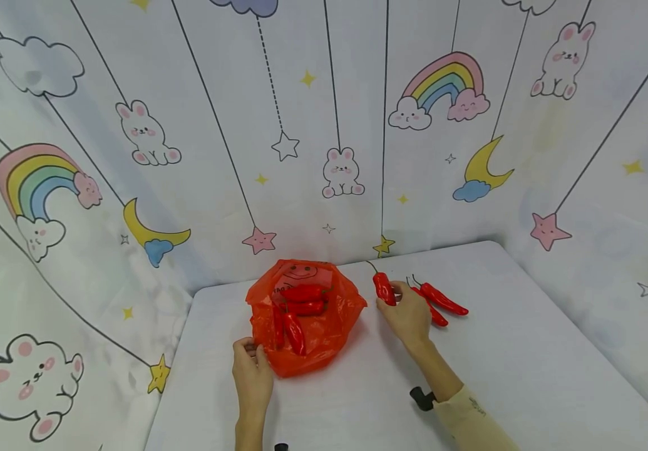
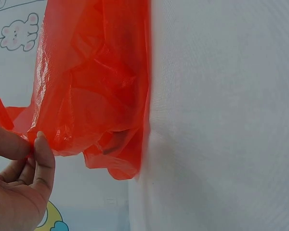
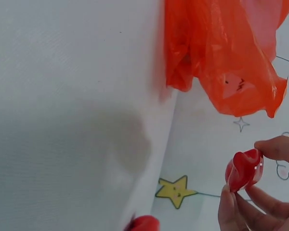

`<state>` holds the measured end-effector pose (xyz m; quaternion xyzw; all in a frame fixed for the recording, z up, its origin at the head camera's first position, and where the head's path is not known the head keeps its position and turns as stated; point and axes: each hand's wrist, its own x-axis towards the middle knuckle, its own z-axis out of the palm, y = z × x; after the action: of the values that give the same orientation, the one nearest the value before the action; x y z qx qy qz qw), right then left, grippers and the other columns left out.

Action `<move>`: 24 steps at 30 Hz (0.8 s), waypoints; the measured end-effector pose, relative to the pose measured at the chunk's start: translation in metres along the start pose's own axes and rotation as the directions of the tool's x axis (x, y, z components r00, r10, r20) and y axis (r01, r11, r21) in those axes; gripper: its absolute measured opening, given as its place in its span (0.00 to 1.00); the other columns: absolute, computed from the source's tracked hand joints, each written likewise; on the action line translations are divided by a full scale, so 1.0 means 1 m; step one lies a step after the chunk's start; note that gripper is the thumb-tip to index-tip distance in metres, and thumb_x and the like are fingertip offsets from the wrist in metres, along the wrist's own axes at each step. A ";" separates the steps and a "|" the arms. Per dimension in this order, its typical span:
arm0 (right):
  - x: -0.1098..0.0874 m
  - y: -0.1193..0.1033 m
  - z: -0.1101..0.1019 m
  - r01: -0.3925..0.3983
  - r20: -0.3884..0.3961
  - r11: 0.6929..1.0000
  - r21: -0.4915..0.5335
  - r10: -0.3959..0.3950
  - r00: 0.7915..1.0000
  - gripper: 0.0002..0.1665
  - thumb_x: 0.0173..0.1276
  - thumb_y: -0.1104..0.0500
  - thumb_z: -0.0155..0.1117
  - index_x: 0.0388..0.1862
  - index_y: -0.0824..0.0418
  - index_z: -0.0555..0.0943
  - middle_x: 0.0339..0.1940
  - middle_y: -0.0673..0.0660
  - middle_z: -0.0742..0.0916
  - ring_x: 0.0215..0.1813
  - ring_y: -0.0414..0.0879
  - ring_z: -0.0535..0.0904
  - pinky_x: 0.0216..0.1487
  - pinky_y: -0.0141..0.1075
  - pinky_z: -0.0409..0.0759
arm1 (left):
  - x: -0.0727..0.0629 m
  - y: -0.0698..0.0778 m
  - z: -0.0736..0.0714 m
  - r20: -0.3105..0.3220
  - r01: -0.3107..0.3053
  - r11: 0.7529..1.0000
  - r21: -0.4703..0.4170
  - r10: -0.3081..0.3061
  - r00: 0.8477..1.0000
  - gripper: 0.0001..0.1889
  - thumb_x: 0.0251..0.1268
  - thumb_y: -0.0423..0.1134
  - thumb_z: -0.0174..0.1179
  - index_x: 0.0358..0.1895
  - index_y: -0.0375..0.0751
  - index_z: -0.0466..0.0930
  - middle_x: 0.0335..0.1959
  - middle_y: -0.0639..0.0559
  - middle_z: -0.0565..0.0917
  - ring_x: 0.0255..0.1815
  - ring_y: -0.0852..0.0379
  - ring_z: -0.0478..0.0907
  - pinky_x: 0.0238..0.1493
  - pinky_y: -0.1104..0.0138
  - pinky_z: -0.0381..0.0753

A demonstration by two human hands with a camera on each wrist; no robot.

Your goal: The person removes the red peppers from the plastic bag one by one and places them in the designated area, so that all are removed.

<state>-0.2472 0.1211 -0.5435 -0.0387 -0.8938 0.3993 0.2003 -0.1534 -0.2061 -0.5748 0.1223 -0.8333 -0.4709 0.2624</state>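
A red plastic bag (image 1: pixel 326 351) sits with its mouth open on the table, several red chili peppers (image 1: pixel 295 335) visible inside. My left hand (image 1: pixel 253 373) is at the bag's near left edge. In the left wrist view, its thumb and fingers pinch the rim of the bag (image 2: pixel 96 77). To the right of the bag, my right hand (image 1: pixel 409 316) holds one red chili pepper (image 1: pixel 383 288) up, its stem pointing away. The right wrist view shows this pepper (image 3: pixel 243 171) gripped between thumb and fingertips, apart from the bag.
Just beyond my right hand, two more chili peppers, one farther right (image 1: pixel 444 300) and one partly hidden by the hand (image 1: pixel 437 317), lie on the white table (image 1: pixel 515 363). A cartoon-printed curtain (image 1: pixel 216 156) stands behind the table's far edge and along its sides.
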 end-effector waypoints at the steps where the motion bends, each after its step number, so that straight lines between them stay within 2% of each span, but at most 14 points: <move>1: 0.000 0.001 0.000 -0.004 0.000 1.000 0.000 0.004 1.000 0.34 0.61 0.48 0.79 0.63 0.58 0.82 0.47 0.60 0.89 0.44 0.55 0.83 0.41 0.51 0.85 | 0.000 0.000 0.000 -0.001 -0.003 1.000 -0.002 0.003 1.000 0.12 0.77 0.26 0.54 0.58 0.29 0.70 0.46 0.39 0.80 0.43 0.48 0.79 0.43 0.71 0.79; 24: 0.002 0.034 -0.002 -0.048 0.006 0.998 -0.047 0.048 0.999 0.33 0.63 0.50 0.77 0.64 0.61 0.82 0.54 0.63 0.89 0.52 0.59 0.85 0.48 0.57 0.84 | 0.000 -0.001 0.000 -0.009 -0.008 1.000 0.012 0.009 1.000 0.11 0.76 0.26 0.54 0.57 0.30 0.70 0.45 0.39 0.80 0.43 0.49 0.80 0.44 0.70 0.80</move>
<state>-0.2513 0.1461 -0.5663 -0.0635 -0.9025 0.3829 0.1865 -0.1537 -0.2066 -0.5760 0.1224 -0.8356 -0.4641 0.2673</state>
